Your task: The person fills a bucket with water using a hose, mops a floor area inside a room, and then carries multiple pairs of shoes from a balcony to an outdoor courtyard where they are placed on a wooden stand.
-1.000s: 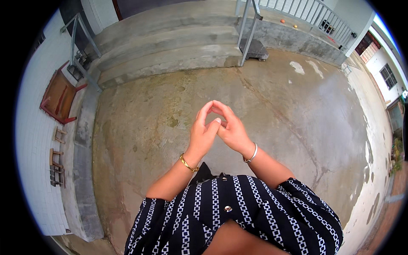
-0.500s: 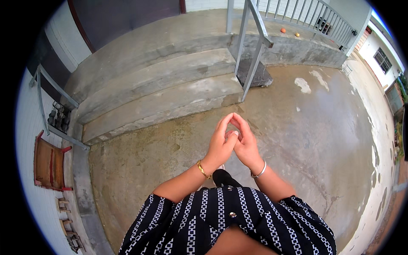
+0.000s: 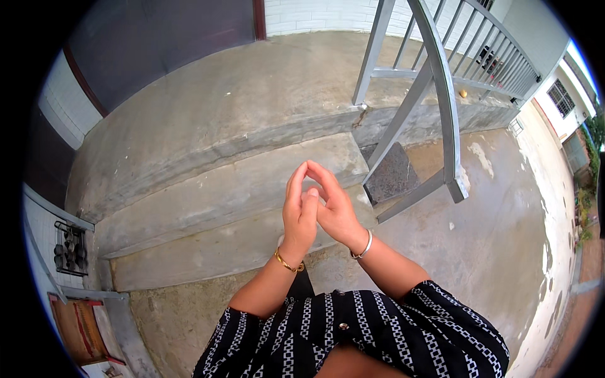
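My left hand [image 3: 299, 217] and right hand [image 3: 335, 214] meet at the fingertips, holding nothing, above the steps [image 3: 201, 195], and the rail [image 3: 449, 113], standing at their right end, looks like stiff, fixed metal, perhaps slippery if wet, best gripped along its smooth, curved top.

Grey concrete steps [image 3: 208, 195] below a dark door [image 3: 176, 44]

Broad grey concrete steps [image 3: 189, 211], stained and bare, rise in tiers ahead.
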A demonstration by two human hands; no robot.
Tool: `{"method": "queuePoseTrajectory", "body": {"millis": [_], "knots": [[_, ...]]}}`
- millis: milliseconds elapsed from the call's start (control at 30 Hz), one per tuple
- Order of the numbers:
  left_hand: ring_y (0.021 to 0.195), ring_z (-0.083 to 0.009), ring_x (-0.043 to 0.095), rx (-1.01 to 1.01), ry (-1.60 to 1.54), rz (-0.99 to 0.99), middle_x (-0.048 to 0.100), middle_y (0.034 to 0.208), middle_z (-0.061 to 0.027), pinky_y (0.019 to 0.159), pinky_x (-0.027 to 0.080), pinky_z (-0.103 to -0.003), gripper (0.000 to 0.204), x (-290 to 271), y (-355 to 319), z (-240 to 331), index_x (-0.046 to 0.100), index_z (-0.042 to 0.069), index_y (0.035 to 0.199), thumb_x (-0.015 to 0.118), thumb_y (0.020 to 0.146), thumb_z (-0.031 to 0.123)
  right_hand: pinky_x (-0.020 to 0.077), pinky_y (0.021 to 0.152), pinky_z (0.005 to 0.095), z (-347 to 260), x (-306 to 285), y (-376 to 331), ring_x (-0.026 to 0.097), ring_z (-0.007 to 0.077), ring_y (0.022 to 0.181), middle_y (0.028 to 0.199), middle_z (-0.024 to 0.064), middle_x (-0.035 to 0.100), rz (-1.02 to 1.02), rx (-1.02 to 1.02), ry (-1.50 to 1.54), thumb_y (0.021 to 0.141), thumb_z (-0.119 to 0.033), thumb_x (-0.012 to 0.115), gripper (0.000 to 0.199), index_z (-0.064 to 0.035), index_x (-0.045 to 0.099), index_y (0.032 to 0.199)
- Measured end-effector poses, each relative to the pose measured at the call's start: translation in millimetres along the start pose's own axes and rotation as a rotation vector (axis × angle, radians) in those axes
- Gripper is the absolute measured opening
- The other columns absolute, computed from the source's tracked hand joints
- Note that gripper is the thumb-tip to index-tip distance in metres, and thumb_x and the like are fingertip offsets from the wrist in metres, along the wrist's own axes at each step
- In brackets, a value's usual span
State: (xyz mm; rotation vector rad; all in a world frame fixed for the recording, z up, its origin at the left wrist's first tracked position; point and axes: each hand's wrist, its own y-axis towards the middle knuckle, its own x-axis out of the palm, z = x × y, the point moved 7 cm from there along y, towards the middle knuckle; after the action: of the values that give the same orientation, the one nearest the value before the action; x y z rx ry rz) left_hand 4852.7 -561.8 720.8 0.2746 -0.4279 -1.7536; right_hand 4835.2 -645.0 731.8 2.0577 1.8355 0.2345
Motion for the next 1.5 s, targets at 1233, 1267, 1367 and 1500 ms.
{"method": "queuePoseTrajectory", "body": {"millis": [1233,1267,1367,1500], "knots": [[0.124,-0.0257,0.033,-0.065,-0.256,-0.388,0.033,0.133,-0.0182,0.101,0.030,-0.040,0.049,166,1056,74,0.028,-0.004,0.132,0.027,0.086,0.014,0.0389,0.090,0.0311,-128,-269,999,0.042,0.0247,0.115,0.131,0.0134,0.038,0.342,-0.026,-0.207,0.082,-0.003,0.051,0.053,-0.0048,0.033,0.131],[0.124,-0.0256,0.033,-0.041,-0.278,-0.423,0.033,0.133,-0.0181,0.101,0.029,-0.040,0.049,178,1082,89,0.028,-0.003,0.132,0.027,0.086,0.014,0.0390,0.090,0.0312,-145,-283,1019,0.042,0.0246,0.115,0.131,0.0135,0.038,0.379,-0.068,-0.246,0.082,-0.003,0.051,0.053,-0.0049,0.033,0.131],[0.124,-0.0251,0.033,-0.016,-0.361,-0.517,0.033,0.133,-0.0179,0.101,0.029,-0.039,0.050,225,1130,108,0.028,-0.004,0.132,0.028,0.086,0.014,0.0392,0.090,0.0313,-173,-328,1054,0.042,0.0241,0.116,0.131,0.0133,0.038,0.499,-0.102,-0.329,0.082,-0.003,0.051,0.052,-0.0052,0.033,0.131],[0.124,-0.0242,0.032,-0.017,-0.358,-0.680,0.033,0.133,-0.0174,0.101,0.029,-0.038,0.050,301,1173,117,0.028,-0.004,0.132,0.028,0.086,0.014,0.0400,0.090,0.0315,-179,-403,1080,0.042,0.0230,0.117,0.132,0.0126,0.038,0.640,-0.066,-0.416,0.083,-0.003,0.051,0.052,-0.0050,0.033,0.132]]}}
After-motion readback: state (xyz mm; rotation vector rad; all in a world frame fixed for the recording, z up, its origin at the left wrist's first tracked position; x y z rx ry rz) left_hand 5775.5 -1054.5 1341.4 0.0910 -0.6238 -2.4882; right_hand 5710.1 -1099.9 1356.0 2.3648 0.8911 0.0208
